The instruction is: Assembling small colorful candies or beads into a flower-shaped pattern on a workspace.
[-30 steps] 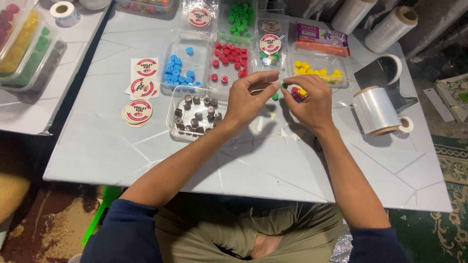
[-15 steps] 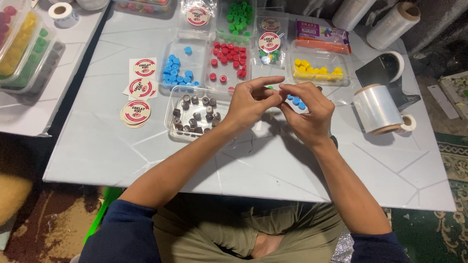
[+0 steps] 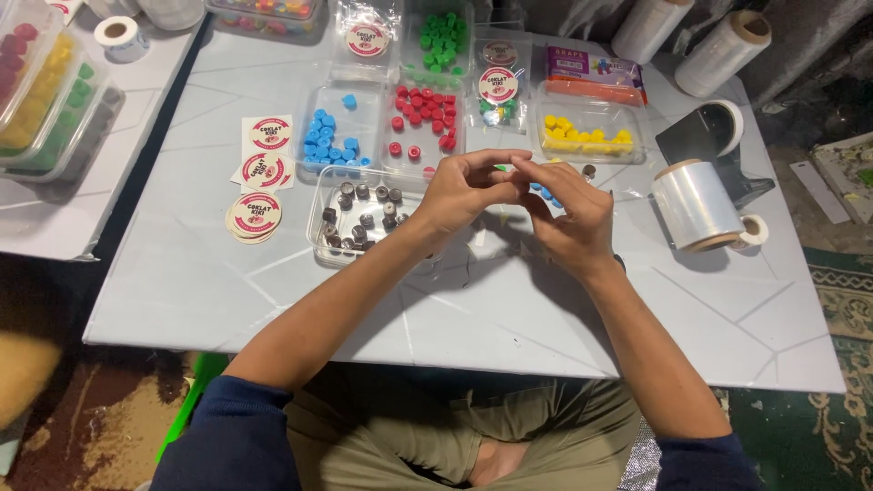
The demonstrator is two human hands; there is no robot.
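Note:
My left hand (image 3: pixel 466 188) and my right hand (image 3: pixel 570 207) meet fingertip to fingertip above the middle of the white table (image 3: pixel 182 282). Between them they pinch a small clear pack holding little coloured pieces; blue pieces (image 3: pixel 540 191) show under my right fingers. Right beside my left hand is a clear tray of brown pieces (image 3: pixel 356 215). Behind my hands lie clear trays of blue pieces (image 3: pixel 327 145), red pieces (image 3: pixel 423 118), green pieces (image 3: pixel 442 38) and yellow pieces (image 3: pixel 587 135).
Round red-and-white stickers (image 3: pixel 259 182) lie at the left. A roll of clear film (image 3: pixel 697 205) and a black tape dispenser (image 3: pixel 709 136) stand at the right. Two more film rolls (image 3: pixel 718 41) are at the back. Boxes of coloured pieces (image 3: pixel 41 91) fill the side table.
Both hands have drawn closer together over the table's middle, and the small pack has turned between the fingers. The camera view shifted slightly.

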